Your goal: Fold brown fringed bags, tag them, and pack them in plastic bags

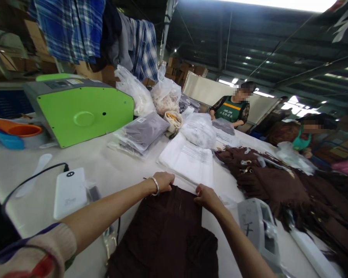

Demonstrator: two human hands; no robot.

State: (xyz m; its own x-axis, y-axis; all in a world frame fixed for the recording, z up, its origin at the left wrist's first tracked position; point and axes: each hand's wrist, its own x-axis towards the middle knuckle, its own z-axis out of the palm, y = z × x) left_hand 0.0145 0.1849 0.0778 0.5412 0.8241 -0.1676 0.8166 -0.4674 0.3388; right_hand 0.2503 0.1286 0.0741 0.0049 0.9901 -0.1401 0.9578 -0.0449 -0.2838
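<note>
A dark brown garment (pixel 168 235) lies spread on the table in front of me, its near part running out of the picture. My left hand (pixel 162 182), with a silver bangle at the wrist, is closed on the garment's far left corner. At the far right corner my right hand (pixel 206 197) pinches the cloth between thumb and fingers. Just beyond both hands rests a stack of white printed plastic bags (pixel 188 158). What kind of garment it is, I cannot tell for sure.
Left stand a green machine (pixel 84 112) and a white power bank (pixel 71 193) with a cable. Bagged grey garments (pixel 142 133) lie behind. Right are a grey tape dispenser (pixel 258 227) and a heap of brown fringed garments (pixel 275 185). Two people (pixel 230 112) work across the table.
</note>
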